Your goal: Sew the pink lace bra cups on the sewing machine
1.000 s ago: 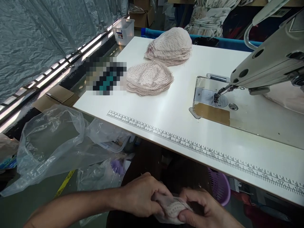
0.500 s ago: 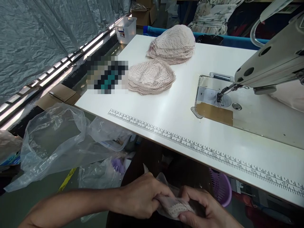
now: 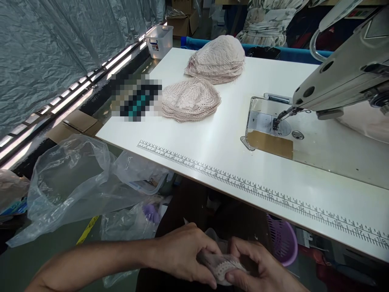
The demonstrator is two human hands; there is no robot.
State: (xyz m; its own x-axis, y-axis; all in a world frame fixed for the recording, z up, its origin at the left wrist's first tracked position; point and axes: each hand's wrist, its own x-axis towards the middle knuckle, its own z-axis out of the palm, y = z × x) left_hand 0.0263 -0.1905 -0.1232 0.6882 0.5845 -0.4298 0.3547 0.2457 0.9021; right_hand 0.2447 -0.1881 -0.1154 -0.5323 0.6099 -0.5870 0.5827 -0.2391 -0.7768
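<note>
White table [image 3: 219,138]: lace stacks [image 3: 190,99], sewing machine [image 3: 343,77]; left hand [image 3: 185,255], right hand [image 3: 261,269] pinch lace piece [image 3: 223,266].

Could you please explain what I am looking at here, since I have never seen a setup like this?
The picture comes from a camera worn on a person's head, looking forward and down, so the two bare hands at the bottom are that person's own. The left hand and right hand both pinch a small lace piece below the table's near edge. The white table has a ruler printed along that edge. A sewing machine stands on it at the right. Further back lie a near stack and a far stack of pink lace. A clear plastic bag sits left of the table.
</note>
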